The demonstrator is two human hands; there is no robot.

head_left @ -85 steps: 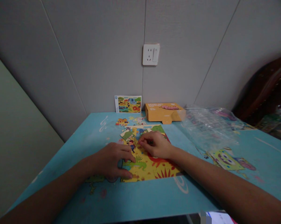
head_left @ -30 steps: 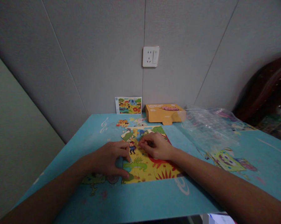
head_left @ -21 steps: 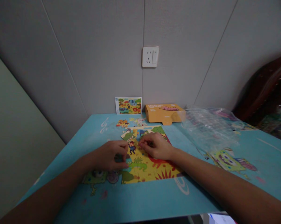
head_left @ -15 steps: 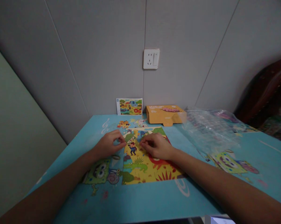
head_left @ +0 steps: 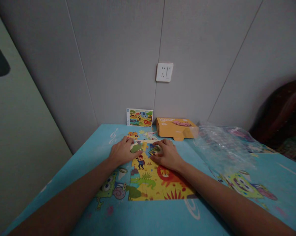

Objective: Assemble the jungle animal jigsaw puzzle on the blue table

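Observation:
A partly assembled, colourful animal jigsaw puzzle (head_left: 157, 183) lies on the blue cartoon-printed table (head_left: 88, 164). My left hand (head_left: 123, 151) rests at the puzzle's far left corner, fingers pinching a green puzzle piece (head_left: 136, 148). My right hand (head_left: 167, 153) sits beside it on the puzzle's far edge, fingertips holding a small dark piece (head_left: 154, 150). Loose puzzle pieces (head_left: 140, 134) lie just beyond both hands.
A reference picture card (head_left: 139, 117) leans against the grey wall. An orange cardboard box (head_left: 176, 128) lies next to it. Crumpled clear plastic wrap (head_left: 221, 147) covers the table's right side. A wall socket (head_left: 164, 72) is above. A dark wooden object (head_left: 283, 111) stands at right.
My left hand has moved from the puzzle's near left side up to its far left corner. My right hand shifted slightly farther. The view tilted upward.

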